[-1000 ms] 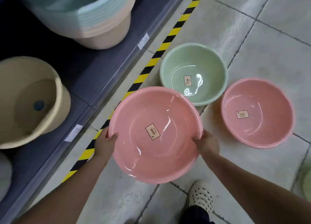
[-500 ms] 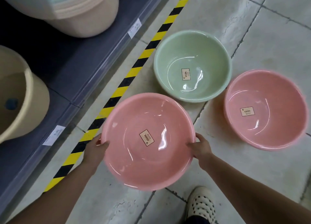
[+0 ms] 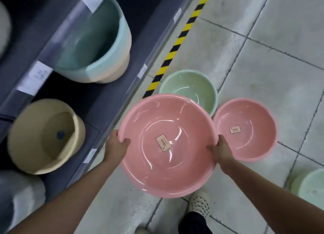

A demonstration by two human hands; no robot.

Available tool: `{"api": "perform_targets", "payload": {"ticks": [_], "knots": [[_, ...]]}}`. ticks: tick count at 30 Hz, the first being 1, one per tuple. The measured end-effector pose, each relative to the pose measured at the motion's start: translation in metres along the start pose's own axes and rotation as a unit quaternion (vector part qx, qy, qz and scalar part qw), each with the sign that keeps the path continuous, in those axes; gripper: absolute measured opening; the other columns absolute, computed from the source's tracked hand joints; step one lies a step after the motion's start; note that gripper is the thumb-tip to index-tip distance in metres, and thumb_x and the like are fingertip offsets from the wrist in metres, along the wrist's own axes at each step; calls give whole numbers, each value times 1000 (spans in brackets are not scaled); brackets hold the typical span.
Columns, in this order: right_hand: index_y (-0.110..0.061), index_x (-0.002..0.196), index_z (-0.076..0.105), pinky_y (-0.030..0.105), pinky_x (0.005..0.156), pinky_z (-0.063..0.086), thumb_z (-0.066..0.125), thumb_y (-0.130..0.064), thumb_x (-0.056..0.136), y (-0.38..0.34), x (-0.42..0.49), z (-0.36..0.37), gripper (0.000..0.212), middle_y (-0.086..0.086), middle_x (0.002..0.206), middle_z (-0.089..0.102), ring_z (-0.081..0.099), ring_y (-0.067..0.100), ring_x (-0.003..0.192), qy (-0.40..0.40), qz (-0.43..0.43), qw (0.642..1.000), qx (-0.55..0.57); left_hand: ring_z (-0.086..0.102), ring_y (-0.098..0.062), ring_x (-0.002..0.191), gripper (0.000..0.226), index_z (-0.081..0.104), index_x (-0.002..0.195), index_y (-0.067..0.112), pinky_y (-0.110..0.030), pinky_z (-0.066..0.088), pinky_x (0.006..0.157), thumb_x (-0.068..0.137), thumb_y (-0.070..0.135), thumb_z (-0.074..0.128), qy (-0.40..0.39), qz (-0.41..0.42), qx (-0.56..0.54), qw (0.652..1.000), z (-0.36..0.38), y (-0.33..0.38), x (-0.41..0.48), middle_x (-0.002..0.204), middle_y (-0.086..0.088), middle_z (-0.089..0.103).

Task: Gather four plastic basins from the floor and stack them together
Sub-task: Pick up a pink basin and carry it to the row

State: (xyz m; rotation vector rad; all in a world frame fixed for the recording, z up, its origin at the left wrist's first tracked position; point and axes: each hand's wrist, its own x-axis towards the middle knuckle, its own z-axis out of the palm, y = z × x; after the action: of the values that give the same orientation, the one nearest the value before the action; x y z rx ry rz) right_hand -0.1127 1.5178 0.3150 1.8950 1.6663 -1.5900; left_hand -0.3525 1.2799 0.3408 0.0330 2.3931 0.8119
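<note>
I hold a large pink basin point(image 3: 168, 167) up off the floor, its label facing me. My left hand point(image 3: 116, 145) grips its left rim with the thumb hooked inside. My right hand point(image 3: 221, 150) grips the right rim the same way. Behind it, a green basin point(image 3: 191, 86) stands on the floor, its near part hidden by the held basin. A smaller pink basin point(image 3: 249, 137) lies on the floor to the right. Part of another pale green basin point(image 3: 311, 186) shows at the right edge.
A dark shelf unit point(image 3: 98, 100) runs along the left, holding a beige bucket point(image 3: 43, 137) and a stack of teal and beige buckets point(image 3: 98, 46). Yellow-black tape point(image 3: 177, 46) marks the tiled floor beside it. My shoe point(image 3: 199, 204) stands below the held basin.
The large pink basin has risen from near the floor and now overlaps the green basin in view. The view has pulled back and tilted, showing more shelf and another green basin at right.
</note>
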Motion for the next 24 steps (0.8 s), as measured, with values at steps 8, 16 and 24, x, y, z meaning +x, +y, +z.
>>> {"api": "perform_targets", "payload": {"ticks": [8,16,24], "knots": [[-15,100,54,48,74,57,64,-14,74,-92,-4,-67,28,7,85,63,64,36,82,77,6,995,-60,60,-26,87,13,55,105,19,-31,44,73,92,18,58,-60,54,32,996,-16,119,42,94,-2,62],[-8,104,56,35,67,43,61,-12,77,-130,67,-58,28,8,85,60,55,32,78,180,49,979,-81,66,-27,91,20,62,108,16,-30,51,72,88,13,62,-98,24,-48,994,44,168,136,95,-2,68],[-3,101,59,38,69,46,57,-9,80,-105,178,-28,22,8,82,60,57,33,82,156,20,985,-72,62,-26,91,25,60,112,18,-30,44,73,88,11,61,-117,51,-12,992,130,142,240,96,-1,64]]}}
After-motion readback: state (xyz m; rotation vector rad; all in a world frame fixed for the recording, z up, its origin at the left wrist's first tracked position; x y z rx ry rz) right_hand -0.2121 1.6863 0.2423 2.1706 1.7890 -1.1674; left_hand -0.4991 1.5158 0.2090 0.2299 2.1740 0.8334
